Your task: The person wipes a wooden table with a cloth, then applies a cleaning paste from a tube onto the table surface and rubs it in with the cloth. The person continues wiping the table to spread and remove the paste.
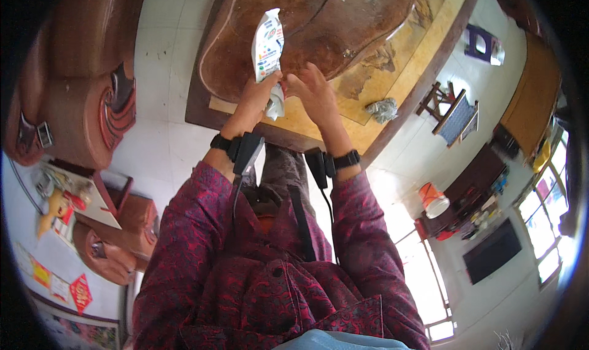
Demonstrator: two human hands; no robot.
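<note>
My left hand (258, 93) grips a white plastic packet (268, 44) with coloured print, held upright over the near edge of a low table. The packet's upper part rises above my fist and its crumpled lower end sticks out below. Close by on the right, my right hand (314, 92) is raised with its fingers apart; something small and red shows between the two hands, too unclear to name. Behind the packet lies a large brown tray-like slab (349, 23) with a raised rim. A crumpled grey bundle (383, 110) rests near the table's right edge.
The table's dark border (382, 140) runs close in front of me. On the right floor are a folding stool (455, 115), a purple plastic stool (478, 44) and an orange and white bucket (433, 200). A brown leather armchair (76, 115) stands to the left.
</note>
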